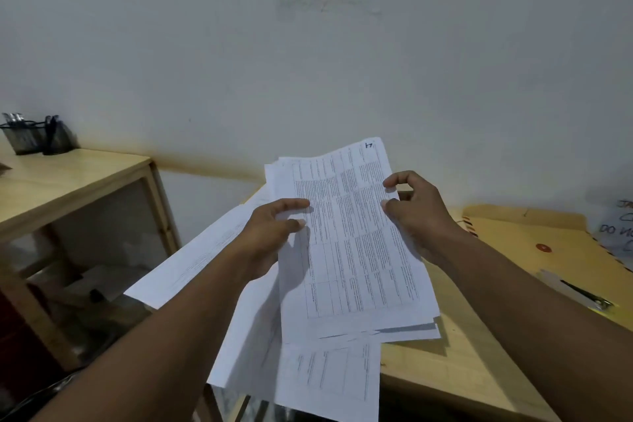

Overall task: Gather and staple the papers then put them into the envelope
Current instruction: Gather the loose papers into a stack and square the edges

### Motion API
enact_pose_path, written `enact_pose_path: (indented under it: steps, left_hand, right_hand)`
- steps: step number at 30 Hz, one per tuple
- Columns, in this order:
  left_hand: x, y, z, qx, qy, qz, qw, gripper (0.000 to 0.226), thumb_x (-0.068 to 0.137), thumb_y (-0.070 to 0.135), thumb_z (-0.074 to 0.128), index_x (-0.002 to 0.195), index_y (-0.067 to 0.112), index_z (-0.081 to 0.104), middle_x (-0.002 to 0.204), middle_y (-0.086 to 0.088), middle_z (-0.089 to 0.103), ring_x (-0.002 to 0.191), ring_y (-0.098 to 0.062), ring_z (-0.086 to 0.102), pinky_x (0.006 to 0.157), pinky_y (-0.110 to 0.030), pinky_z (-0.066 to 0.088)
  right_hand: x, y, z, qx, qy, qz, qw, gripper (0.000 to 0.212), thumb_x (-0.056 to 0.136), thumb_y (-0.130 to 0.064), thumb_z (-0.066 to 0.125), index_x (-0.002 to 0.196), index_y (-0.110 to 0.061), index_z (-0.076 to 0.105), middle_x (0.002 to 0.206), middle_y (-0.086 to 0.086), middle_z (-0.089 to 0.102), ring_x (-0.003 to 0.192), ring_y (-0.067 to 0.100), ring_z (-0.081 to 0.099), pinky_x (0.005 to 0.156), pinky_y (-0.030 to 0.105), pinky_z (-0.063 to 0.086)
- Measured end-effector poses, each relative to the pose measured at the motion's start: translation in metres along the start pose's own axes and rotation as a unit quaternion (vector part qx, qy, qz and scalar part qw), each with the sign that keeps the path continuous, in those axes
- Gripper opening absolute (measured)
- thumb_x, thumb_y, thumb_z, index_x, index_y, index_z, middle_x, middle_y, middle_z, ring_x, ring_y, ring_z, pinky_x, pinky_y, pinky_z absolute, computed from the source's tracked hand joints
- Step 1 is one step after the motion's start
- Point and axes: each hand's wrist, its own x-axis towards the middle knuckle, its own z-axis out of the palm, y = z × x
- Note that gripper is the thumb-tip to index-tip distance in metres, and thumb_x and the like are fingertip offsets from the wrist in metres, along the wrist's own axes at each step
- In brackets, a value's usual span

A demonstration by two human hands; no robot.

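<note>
A stack of white printed papers (352, 250) is lifted above the wooden table (455, 363), its sheets fanned unevenly. My left hand (270, 233) grips the stack's left edge, thumb on top. My right hand (414, 212) pinches the right edge. Under the stack, more loose sheets (329, 384) lie on the table and hang over its left and front edges. A yellow-brown envelope (534, 233) with a red string button lies flat at the right. A stapler (579, 291) rests on the envelope's near side.
A second wooden desk (68, 175) stands at the left with black mesh pen holders (37, 135) on it and shelves below. A handwritten note (616, 226) lies at the far right. A white wall rises close behind.
</note>
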Motion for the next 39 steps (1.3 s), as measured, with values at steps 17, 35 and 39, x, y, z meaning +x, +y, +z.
enact_pose_path:
  steps: [17,35,39]
  left_hand:
    - [-0.030,-0.036,-0.089,0.091,0.056,-0.024,0.994,0.031,0.091,0.000,0.067,0.105,0.025,0.078,0.113,0.009,0.073,0.092,-0.003,0.072,0.069,-0.012,0.053]
    - [-0.019,-0.037,-0.063,0.091,0.034,-0.044,0.994,0.033,0.092,0.004,0.066,0.101,0.033,0.080,0.124,-0.001,0.070,0.111,-0.029,0.067,0.100,-0.047,0.054]
    - [-0.011,-0.035,-0.051,0.083,0.048,-0.011,0.995,0.032,0.090,0.005,0.068,0.100,0.033,0.080,0.126,0.006,0.069,0.116,-0.023,0.064,0.106,-0.046,0.050]
  right_hand:
    - [-0.022,0.084,0.019,-0.375,-0.040,0.050,0.925,0.039,0.077,-0.048,0.069,0.108,-0.041,0.047,0.117,0.004,0.059,0.097,0.025,0.058,0.072,0.035,0.047]
    - [-0.020,0.069,0.027,-0.029,0.044,0.032,0.998,0.030,0.092,0.001,0.057,0.099,-0.028,0.064,0.113,0.003,0.063,0.092,0.031,0.067,0.073,0.049,0.060]
    - [-0.012,0.049,0.026,0.041,0.060,0.034,0.997,0.028,0.093,0.003,0.055,0.091,-0.020,0.069,0.106,0.011,0.071,0.078,0.032,0.067,0.072,0.050,0.058]
